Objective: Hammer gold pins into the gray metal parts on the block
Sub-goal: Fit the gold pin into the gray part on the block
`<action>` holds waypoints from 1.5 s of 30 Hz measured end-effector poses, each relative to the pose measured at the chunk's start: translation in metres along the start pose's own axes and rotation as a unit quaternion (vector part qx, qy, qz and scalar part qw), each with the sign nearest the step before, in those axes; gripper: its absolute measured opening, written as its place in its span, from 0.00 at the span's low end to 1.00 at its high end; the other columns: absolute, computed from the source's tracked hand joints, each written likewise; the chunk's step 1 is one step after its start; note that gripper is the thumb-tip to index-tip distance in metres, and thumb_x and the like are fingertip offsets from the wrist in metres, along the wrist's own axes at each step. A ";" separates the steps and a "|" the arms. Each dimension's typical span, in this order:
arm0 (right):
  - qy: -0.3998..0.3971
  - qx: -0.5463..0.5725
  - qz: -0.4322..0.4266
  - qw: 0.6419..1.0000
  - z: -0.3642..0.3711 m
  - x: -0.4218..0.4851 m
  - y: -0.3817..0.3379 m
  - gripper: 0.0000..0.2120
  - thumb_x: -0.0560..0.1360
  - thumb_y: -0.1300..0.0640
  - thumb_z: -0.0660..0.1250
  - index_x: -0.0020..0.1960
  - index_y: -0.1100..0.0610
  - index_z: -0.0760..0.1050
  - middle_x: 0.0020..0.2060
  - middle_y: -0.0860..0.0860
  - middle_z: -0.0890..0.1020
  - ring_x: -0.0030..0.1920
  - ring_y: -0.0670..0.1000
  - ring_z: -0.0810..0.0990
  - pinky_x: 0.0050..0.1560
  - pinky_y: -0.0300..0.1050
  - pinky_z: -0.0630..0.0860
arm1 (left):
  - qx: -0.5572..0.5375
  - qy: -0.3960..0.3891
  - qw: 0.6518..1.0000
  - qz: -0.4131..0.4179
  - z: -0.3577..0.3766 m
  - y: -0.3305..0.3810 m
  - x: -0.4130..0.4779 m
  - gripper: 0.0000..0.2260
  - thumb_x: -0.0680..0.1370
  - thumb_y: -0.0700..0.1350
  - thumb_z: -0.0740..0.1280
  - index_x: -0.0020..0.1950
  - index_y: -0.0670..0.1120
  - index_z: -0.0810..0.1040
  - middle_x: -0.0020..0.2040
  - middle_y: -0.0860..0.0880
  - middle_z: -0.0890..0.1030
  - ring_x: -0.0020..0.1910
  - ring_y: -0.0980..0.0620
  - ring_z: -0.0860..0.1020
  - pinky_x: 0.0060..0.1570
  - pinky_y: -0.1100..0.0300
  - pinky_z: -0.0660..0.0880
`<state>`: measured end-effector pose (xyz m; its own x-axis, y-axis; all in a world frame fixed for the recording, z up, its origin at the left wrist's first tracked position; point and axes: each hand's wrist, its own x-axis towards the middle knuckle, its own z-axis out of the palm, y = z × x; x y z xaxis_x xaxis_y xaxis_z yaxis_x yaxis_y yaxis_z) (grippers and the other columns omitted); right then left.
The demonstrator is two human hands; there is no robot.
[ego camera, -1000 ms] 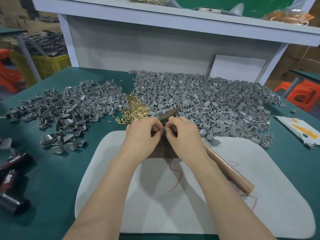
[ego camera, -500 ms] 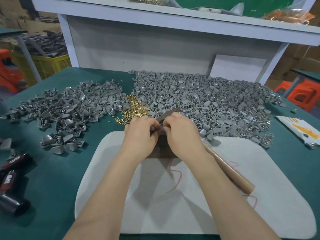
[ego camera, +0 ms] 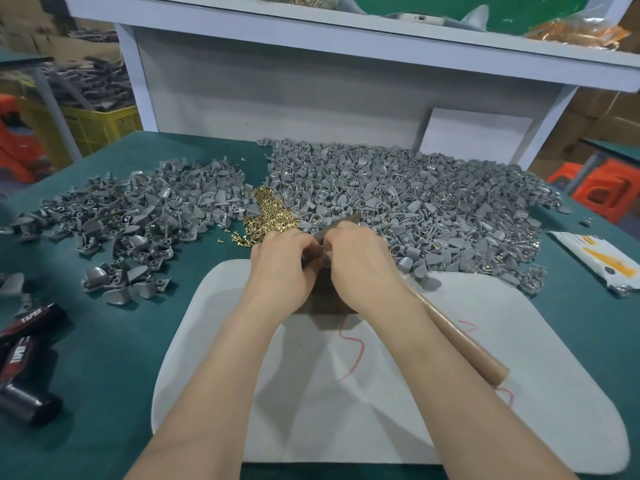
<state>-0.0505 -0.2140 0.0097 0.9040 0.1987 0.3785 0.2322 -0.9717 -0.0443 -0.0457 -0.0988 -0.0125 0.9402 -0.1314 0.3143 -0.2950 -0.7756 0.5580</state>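
- Over the last second the left hand [ego camera: 282,271] and the right hand [ego camera: 363,271] have been drawn slightly closer together above the dark brown rectangular block [ego camera: 325,303]. Nothing else is seen to have been moved.
- Both grips are closed at the fingertips on a small grey metal part [ego camera: 323,253] held between them, of which only a pale sliver is seen. Whether a pin is already seated in it cannot be told.
- The part is held over the far end of the block, which is laid on the white felt pad [ego camera: 381,393] on the green worktop [ego camera: 104,341].
- The wooden-handled hammer [ego camera: 464,341] is laid under the right wrist, with its dark head showing beyond the fingers. It is not raised.
- The step is judged to be pin fitting, with the strike not yet made.
- The loose heap of gold pins [ego camera: 270,216] is found just beyond the left hand, beside the large heap of grey parts [ego camera: 433,209].
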 end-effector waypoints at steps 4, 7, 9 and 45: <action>-0.015 0.007 -0.012 1.000 0.003 0.000 0.004 0.07 0.77 0.62 0.61 0.51 0.57 0.76 0.41 0.49 0.66 0.50 0.55 0.76 0.42 0.43 0.63 | -0.006 0.004 1.000 0.000 0.000 0.000 0.000 0.05 0.76 0.44 0.67 0.50 0.49 0.81 0.49 0.51 0.79 0.54 0.45 0.72 0.57 0.48 0.69; -0.039 0.129 0.010 0.991 0.002 0.002 0.017 0.07 0.77 0.59 0.64 0.48 0.57 0.80 0.42 0.49 0.75 0.49 0.53 0.77 0.48 0.44 0.69 | -0.024 0.016 1.000 -0.008 -0.001 0.001 -0.002 0.01 0.75 0.46 0.68 0.44 0.52 0.80 0.43 0.55 0.77 0.52 0.47 0.73 0.57 0.49 0.69; -0.046 0.239 0.054 0.968 0.002 -0.001 0.027 0.08 0.76 0.60 0.64 0.49 0.57 0.82 0.44 0.50 0.83 0.49 0.51 0.79 0.53 0.43 0.72 | -0.029 0.018 0.999 -0.010 -0.001 0.001 -0.003 0.04 0.75 0.46 0.69 0.41 0.54 0.77 0.42 0.56 0.76 0.51 0.48 0.73 0.57 0.50 0.69; 0.040 0.331 0.087 0.939 0.025 -0.011 0.023 0.07 0.73 0.61 0.69 0.38 0.52 0.75 0.40 0.48 0.77 0.40 0.45 0.74 0.45 0.35 0.69 | -0.017 0.027 1.000 -0.003 0.002 0.001 -0.002 0.04 0.75 0.47 0.69 0.41 0.54 0.76 0.42 0.56 0.76 0.52 0.48 0.73 0.55 0.52 0.67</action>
<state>-0.0464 -0.2351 -0.0183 0.9252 0.0077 0.3795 0.2794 -0.6905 -0.6671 -0.0469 -0.1007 -0.0144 0.9318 -0.0931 0.3508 -0.2956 -0.7553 0.5849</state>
